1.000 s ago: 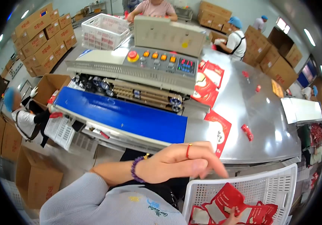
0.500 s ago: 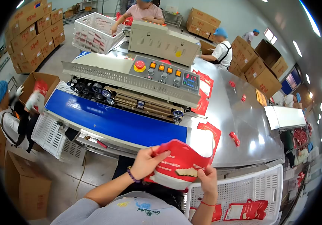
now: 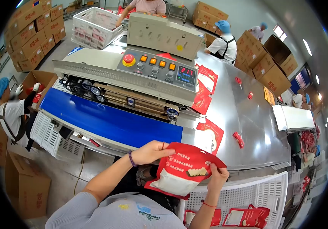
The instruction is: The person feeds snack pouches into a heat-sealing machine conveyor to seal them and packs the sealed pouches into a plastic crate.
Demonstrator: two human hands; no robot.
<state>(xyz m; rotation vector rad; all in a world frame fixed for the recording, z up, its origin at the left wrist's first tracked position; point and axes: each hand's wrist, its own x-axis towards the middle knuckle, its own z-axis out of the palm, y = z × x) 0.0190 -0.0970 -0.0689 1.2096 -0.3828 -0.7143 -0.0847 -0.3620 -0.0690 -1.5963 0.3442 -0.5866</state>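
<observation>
A red and white pouch (image 3: 181, 168) is stretched between my two hands, in front of the sealing machine's blue belt (image 3: 106, 118). My left hand (image 3: 150, 152) pinches its upper left corner, thumb on the printed face. At the upper right edge, my right hand (image 3: 218, 177) grips it with closed fingers. Below and to the right, a white crate (image 3: 263, 187) holds several similar red pouches (image 3: 244, 216). The machine's control panel (image 3: 158, 68) shows a red 217 on its display.
Red pouches (image 3: 209, 133) and small red packets (image 3: 238, 140) lie on the metal table (image 3: 259, 118). Another white crate (image 3: 95, 28) stands behind the machine. Co-workers are at the left, back and right. Cardboard boxes (image 3: 34, 38) are stacked around.
A second ago the pouch was in the crate, one hand on it; both hands now hold it up. Since half a second ago its top edge has flattened and its printed face shows more.
</observation>
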